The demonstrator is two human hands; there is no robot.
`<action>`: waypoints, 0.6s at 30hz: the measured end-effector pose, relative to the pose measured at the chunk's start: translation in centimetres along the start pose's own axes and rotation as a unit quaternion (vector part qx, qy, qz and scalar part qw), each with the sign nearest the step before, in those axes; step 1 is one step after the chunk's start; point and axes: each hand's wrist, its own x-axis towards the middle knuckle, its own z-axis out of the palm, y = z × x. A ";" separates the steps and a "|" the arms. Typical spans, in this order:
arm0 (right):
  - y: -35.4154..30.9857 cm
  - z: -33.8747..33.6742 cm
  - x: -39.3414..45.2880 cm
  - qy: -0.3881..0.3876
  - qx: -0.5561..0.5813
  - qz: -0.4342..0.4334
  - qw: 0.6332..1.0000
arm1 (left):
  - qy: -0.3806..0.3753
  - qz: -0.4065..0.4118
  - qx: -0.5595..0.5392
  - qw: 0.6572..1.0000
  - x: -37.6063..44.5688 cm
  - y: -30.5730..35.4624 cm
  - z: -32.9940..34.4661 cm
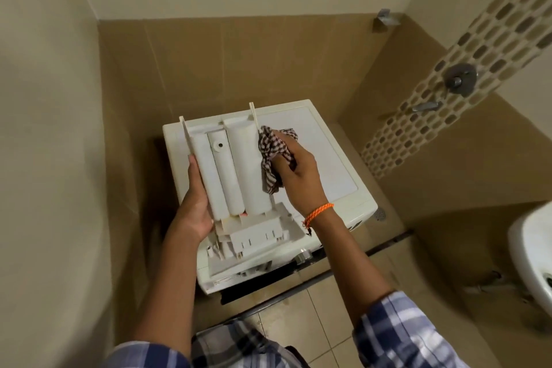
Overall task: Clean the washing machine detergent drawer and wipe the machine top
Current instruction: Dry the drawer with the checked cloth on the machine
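Count: one detergent drawer (230, 164), one checked cloth (273, 155), one washing machine (334, 158), two hands in view.
Drawer: white plastic, out of the machine, held above the machine top with its underside toward the camera; three long rounded channels show side by side, two thin rails stick up at the far end, front panel nearest the person.
Left hand (194, 203): palm under the drawer's left edge, thumb laid along that edge, fingers curled round beneath; it grips the drawer.
Right hand (295, 176): fingers bunched round the cloth, pinching it against the drawer's right side; wrist bent inward.
Cloth: brown-and-white check, crumpled, one end hanging down beside the drawer.
Wrist: one orange braided band (318, 213) on the right wrist.
Sleeves: blue plaid, both forearms reaching forward.
Machine: white, standing in a tiled corner below the hands.
Surroundings: one shower valve (458, 79) on the right wall, one sink (528, 248) at the right edge.
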 end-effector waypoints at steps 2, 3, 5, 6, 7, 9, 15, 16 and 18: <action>0.3 -0.1 -0.7 -0.010 -0.048 -0.006 0.999 | 0.011 0.021 -0.003 1.000 0.1 0.7 0.2; 0.7 -0.2 -1.4 -0.045 -0.096 -0.010 0.994 | 0.010 0.029 0.000 1.000 0.3 1.0 0.1; 1.7 -0.2 -2.6 -0.137 -0.229 -0.031 0.963 | 0.008 0.053 0.028 0.998 1.1 1.2 -0.2; 2.1 0.1 -2.9 -0.164 -0.284 -0.044 0.944 | 0.020 0.066 0.049 0.996 1.5 1.1 -0.2; 2.3 0.5 -3.0 -0.164 -0.316 -0.056 0.933 | 0.032 0.078 0.071 0.994 1.8 1.0 -0.2; 1.9 1.6 -3.1 -0.115 -0.344 -0.056 0.930 | 0.044 0.088 0.089 0.991 2.1 0.6 0.3; 1.6 4.7 -5.2 -0.068 -0.396 -0.122 0.908 | 0.047 0.129 0.126 0.982 -1.3 0.9 3.6; 1.9 4.3 -5.2 -0.090 -0.386 -0.120 0.910 | 0.058 0.119 0.126 0.983 -1.5 0.7 3.5; 2.6 2.8 -4.6 -0.121 -0.348 -0.088 0.925 | 0.072 0.095 0.126 0.985 -1.6 0.6 2.5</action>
